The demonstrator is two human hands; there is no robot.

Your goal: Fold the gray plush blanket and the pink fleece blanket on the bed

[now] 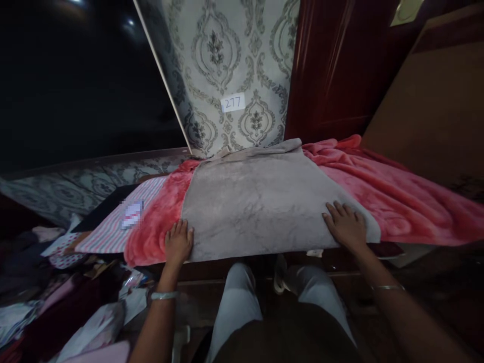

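Note:
A grey towel [249,201] lies spread out over a pink plush blanket [397,196], which shows on both sides of it. My left hand [179,242] rests flat on the near left corner, fingers stretched, touching the towel's edge and the pink blanket. My right hand [347,226] lies with spread fingers on the towel near its front right corner. The towel's far edge is bunched up against the wall. A small white tag [314,253] hangs under the front edge.
Left of the blanket lies a striped cloth [113,227]. A large dark screen [86,85] stands behind it. Heaped clothes [68,312] cover the lower left. A cardboard box [434,106] stands at the right, beside a dark red door [333,65]. A paper marked 277 [233,102] is on the wall.

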